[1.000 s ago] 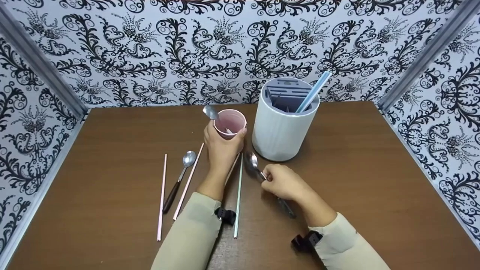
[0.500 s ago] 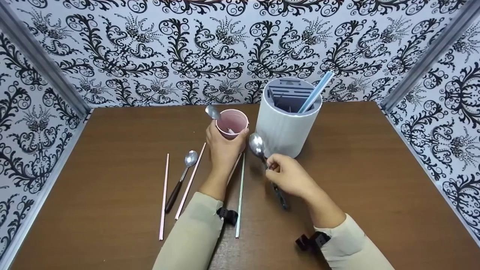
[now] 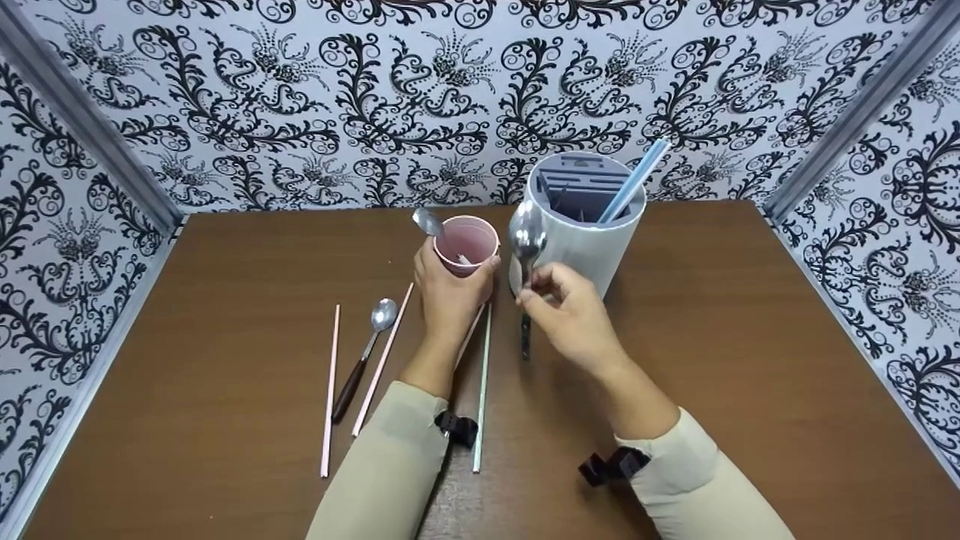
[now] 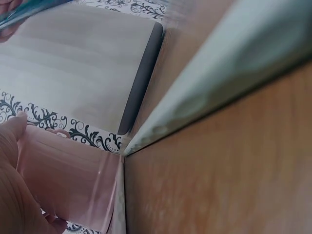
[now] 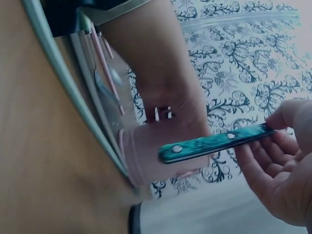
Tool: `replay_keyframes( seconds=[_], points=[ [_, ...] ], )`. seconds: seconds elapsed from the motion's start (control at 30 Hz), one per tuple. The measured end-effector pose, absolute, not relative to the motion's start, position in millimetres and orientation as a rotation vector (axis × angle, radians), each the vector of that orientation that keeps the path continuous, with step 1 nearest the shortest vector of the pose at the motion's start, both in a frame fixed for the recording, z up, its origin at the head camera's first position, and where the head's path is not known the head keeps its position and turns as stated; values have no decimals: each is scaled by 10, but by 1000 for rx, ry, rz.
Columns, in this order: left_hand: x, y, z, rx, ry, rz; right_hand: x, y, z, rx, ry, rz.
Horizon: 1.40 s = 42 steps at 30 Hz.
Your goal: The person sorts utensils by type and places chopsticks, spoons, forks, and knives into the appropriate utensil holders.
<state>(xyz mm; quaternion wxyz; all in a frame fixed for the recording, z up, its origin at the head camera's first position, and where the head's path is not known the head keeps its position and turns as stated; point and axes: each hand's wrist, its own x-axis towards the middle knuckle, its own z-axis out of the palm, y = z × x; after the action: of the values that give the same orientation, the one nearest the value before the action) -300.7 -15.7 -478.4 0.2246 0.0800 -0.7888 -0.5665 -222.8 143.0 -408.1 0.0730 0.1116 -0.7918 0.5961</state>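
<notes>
My left hand [image 3: 448,304] grips a pink cup [image 3: 469,238] upright on the table. A spoon [image 3: 427,221] leans in it with the bowl above the rim, and a small pale tip shows inside. My right hand [image 3: 574,319] pinches another spoon [image 3: 527,231] in the air, bowl up, between the cup and a white cylindrical holder [image 3: 574,259]. In the right wrist view its teal riveted handle [image 5: 209,144] hangs free below the fingers, in front of the cup [image 5: 141,153]. Blue chopsticks [image 3: 634,184] stand in the holder's slotted grey top.
Left of my left arm lie a pink chopstick [image 3: 331,390], a spoon [image 3: 350,390] with a dark brown handle and a second pink chopstick [image 3: 384,360]. A pale green chopstick [image 3: 484,390] lies right of that arm. Patterned walls [image 3: 360,97] enclose the brown table.
My right hand has lifted the spoon off the table and moved it up and away from me, turning it more upright in front of the holder. My left hand stays on the cup.
</notes>
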Motion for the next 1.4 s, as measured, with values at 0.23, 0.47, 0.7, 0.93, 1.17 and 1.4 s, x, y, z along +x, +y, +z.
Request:
replay_keyframes(
  seconds=[0.23, 0.47, 0.7, 0.93, 1.17, 1.4],
  points=[
    [-3001, -157, -4774, 206, -2173, -1552, -2353, 1228, -3876, 328, -2164, 1847],
    [-3014, -160, -4783, 203, -2170, -1493, -2493, 1046, -3768, 369, -1974, 1866],
    [-3038, -170, -4804, 194, -2174, -1504, -2716, 882, -3784, 383, -1911, 1802],
    [-3037, -144, -4794, 204, -2167, -1461, -2898, 801, -3894, 388, -2029, 1645],
    [-3023, -120, -4783, 203, -2147, -1411, -3026, 830, -4055, 331, -2231, 1525],
    [-3035, -141, -4796, 210, -2172, -1414, -3099, 838, -4196, 331, -2460, 1428]
  ],
)
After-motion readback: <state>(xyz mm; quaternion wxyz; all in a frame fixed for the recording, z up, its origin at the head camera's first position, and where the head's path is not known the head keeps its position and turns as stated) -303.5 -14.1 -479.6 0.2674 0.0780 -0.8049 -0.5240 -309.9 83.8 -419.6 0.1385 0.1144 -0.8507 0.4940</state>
